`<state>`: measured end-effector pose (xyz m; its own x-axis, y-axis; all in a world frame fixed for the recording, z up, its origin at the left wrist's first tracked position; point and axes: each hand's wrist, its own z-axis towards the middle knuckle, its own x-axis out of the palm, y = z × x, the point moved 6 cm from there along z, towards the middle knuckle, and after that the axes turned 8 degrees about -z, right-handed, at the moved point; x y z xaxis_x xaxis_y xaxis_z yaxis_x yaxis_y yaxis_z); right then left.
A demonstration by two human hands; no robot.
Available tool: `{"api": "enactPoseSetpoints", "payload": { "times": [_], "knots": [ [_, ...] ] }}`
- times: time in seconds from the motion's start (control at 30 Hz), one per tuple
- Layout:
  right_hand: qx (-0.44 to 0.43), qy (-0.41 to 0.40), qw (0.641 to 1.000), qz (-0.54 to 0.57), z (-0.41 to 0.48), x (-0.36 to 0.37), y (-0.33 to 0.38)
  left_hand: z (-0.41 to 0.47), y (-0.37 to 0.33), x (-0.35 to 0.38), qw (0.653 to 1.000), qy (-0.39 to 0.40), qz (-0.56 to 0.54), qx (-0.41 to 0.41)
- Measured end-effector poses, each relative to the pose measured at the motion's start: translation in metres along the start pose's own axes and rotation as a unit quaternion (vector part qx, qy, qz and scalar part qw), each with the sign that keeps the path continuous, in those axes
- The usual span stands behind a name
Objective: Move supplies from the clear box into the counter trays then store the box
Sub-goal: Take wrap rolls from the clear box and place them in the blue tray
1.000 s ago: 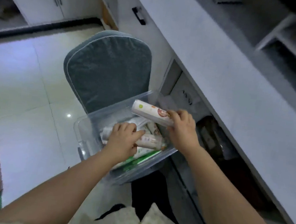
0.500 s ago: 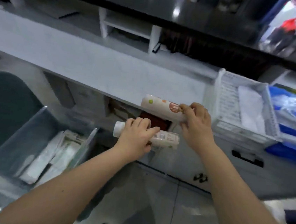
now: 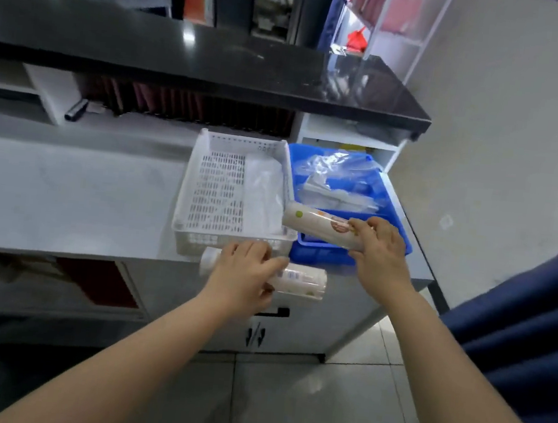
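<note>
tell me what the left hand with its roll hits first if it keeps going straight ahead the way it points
Most likely the near wall of the white slotted tray. The left hand and its roll sit just short of it, before the counter edge, though their height against the rim is unclear.

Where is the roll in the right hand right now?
In the head view, the roll is held in the right hand over the near edge of the blue tray, beside the white basket.

Both forearms are bare, no sleeves showing.
</note>
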<state>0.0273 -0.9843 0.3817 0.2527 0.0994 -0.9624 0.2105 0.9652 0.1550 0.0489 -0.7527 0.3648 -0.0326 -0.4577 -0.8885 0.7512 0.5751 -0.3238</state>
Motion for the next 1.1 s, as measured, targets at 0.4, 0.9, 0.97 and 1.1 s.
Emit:
{"api": "enactPoseSetpoints", "payload": {
  "times": [0.4, 0.9, 0.97, 1.1],
  "knots": [
    [-0.058, 0.136, 0.988, -0.039, 0.094, 0.06, -0.087, 0.175, 0.045, 0.029, 0.999, -0.033, -0.007, -0.015],
    [-0.064, 0.259, 0.961, 0.068, 0.138, 0.082, -0.083, 0.281, 0.072, 0.082, 0.999, 0.005, -0.017, -0.029],
    [-0.105, 0.256, 0.961, 0.017, 0.146, 0.088, -0.069, 0.282, 0.075, 0.083, 0.999, -0.001, -0.016, -0.038],
    [-0.152, 0.258, 0.95, -0.087, 0.156, 0.1, -0.054, 0.283, 0.079, 0.084, 0.998, -0.011, -0.008, -0.06]
  ]
}}
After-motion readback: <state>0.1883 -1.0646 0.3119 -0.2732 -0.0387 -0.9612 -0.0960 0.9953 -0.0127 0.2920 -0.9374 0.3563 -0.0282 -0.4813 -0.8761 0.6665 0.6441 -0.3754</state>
